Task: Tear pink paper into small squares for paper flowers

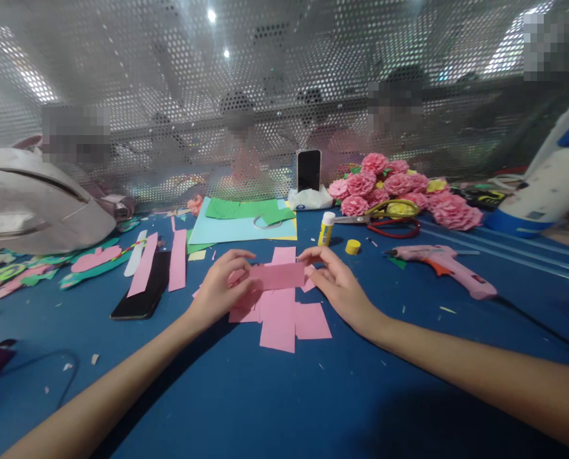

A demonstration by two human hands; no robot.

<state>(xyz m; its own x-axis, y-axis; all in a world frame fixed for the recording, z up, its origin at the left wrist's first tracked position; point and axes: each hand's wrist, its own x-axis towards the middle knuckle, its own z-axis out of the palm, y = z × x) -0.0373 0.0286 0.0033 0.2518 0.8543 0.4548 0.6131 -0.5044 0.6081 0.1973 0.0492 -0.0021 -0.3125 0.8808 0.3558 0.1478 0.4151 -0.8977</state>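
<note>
A short pink paper strip is held level between both hands, just above other pink paper pieces laid across one another on the blue table. My left hand is closed at the strip's left end, its thumb in front. At the right end, the thumb and forefinger of my right hand pinch the paper. Just beyond my right hand stands an uncapped-looking yellow glue stick, with a yellow cap beside it.
A pink glue gun lies right, its cord trailing. Scissors rest near pink paper flowers. Left are a black phone under a pink strip and a pale bag. Coloured sheets lie behind, before a perforated metal panel.
</note>
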